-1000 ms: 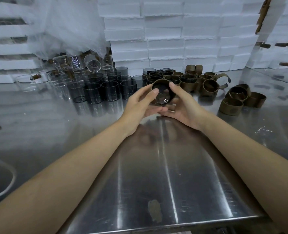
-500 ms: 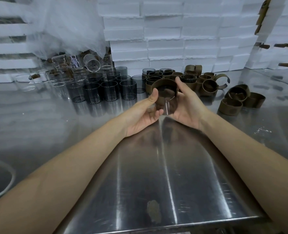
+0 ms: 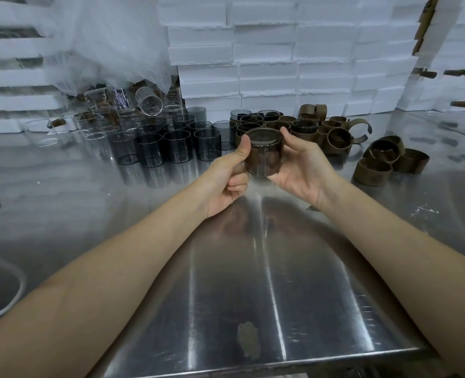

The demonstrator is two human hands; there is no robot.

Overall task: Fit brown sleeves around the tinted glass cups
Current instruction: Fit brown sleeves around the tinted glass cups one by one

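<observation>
The left hand point(image 3: 225, 181) and right hand point(image 3: 300, 171) are gripping, both curled round it, one round tinted glass cup point(image 3: 264, 139) between them, upright above the shiny steel desk point(image 3: 225, 296), a brown band sleeve point(image 3: 262, 159) encircling its wall.

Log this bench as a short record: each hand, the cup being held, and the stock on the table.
Left hand: grips cup, thumb on its side
Right hand: holds same cup
Cup: upright, off the table, sleeve around it
Bare cups: standing left of the hands
Loose sleeves: lying to the right
</observation>
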